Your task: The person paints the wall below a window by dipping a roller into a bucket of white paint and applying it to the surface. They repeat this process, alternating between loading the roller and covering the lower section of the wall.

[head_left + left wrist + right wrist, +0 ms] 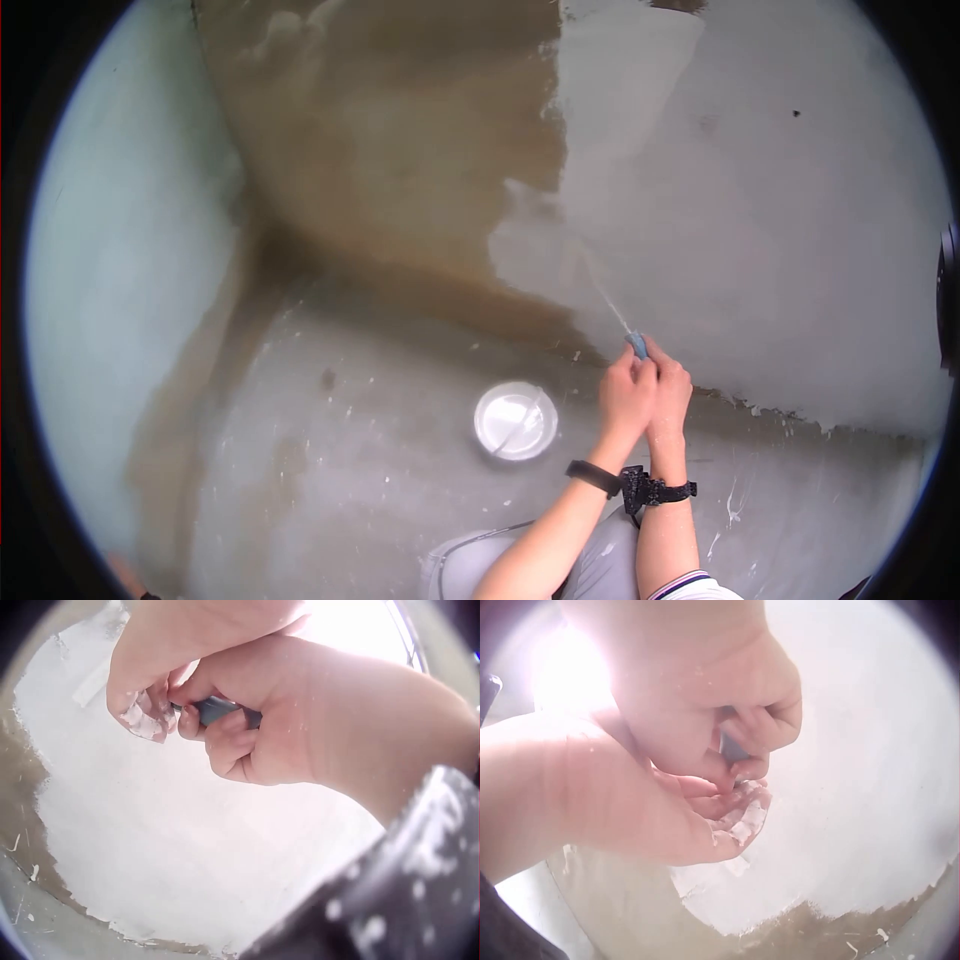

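Both my hands meet at a scraper with a blue-grey handle [637, 345], against the partly white-coated wall [740, 220]. My right hand [671, 392] curls its fingers round the handle [735, 748], as the right wrist view shows. The left hand [627, 400] is right beside it, its bent fingers at the end of the handle. White paste covers the left fingertips [146, 720]. From the handle a thin pale line, the blade seen edge-on, runs up and left over the wall in the head view. Much of the handle is hidden between the hands.
A round white tub [515, 420] with white stuff inside stands on the spattered grey floor [380, 450], left of my forearms. Brown bare wall [400, 150] borders the white coat on the left. A pale wall [130, 230] rises at far left.
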Demonstrator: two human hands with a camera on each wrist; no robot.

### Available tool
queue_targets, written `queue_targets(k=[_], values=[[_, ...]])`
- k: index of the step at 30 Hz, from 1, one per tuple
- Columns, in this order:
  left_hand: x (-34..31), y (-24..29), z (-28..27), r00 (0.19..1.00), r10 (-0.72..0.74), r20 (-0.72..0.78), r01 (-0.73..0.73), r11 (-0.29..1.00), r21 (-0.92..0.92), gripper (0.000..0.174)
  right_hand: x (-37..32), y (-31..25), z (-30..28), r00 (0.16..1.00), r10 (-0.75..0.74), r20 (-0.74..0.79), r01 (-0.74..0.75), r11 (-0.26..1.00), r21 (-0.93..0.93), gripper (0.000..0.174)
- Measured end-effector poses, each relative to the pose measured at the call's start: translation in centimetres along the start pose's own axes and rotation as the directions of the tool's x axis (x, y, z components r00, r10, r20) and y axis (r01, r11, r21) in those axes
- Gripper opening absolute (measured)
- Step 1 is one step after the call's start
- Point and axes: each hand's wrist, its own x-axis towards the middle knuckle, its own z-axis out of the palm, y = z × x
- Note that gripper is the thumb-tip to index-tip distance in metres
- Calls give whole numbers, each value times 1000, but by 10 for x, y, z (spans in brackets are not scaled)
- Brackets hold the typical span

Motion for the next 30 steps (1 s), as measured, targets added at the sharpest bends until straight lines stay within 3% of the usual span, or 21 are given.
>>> queue_targets(k=[2,6,10,12,14,16,19,22,23,25,30], values=[[21,-7,-27,994,-107,28,111,956,-272,27,6,-23,14,995,-92,47,92,996,-13,38],[51,-18,-86,988,-139,-68,120,967,-224,40,-3,-61,68,969,-245,36,247,967,-61,37],[59,-28,-95,993,-110,-44,102,981,-167,41,4,-52,87,974,-223,45,223,975,9,36],[58,-36,-71,998,-57,37,67,935,-347,32,16,-37,66,970,-239,37,240,970,-32,36],[42,-22,-45,993,-28,114,69,926,-371,22,24,-26,33,982,-184,54,186,982,-42,33],[23,4,-21,980,15,196,59,929,-366,27,27,-25,-14,996,-19,92,31,992,-123,29],[2,24,18,933,102,344,78,878,-473,34,24,-19,-72,997,73,28,-65,970,-236,25],[-17,31,47,914,154,375,54,870,-490,34,16,-12,-103,988,138,-68,-151,954,-259,19],[-20,34,52,911,156,382,60,866,-496,34,14,-9,-109,987,142,-75,-157,951,-266,19],[-21,39,56,854,109,509,268,745,-611,36,11,-5,-117,984,139,-115,-165,950,-265,15],[-17,23,40,869,105,483,287,688,-667,39,8,-4,-92,997,-2,-83,-18,968,-249,18]])
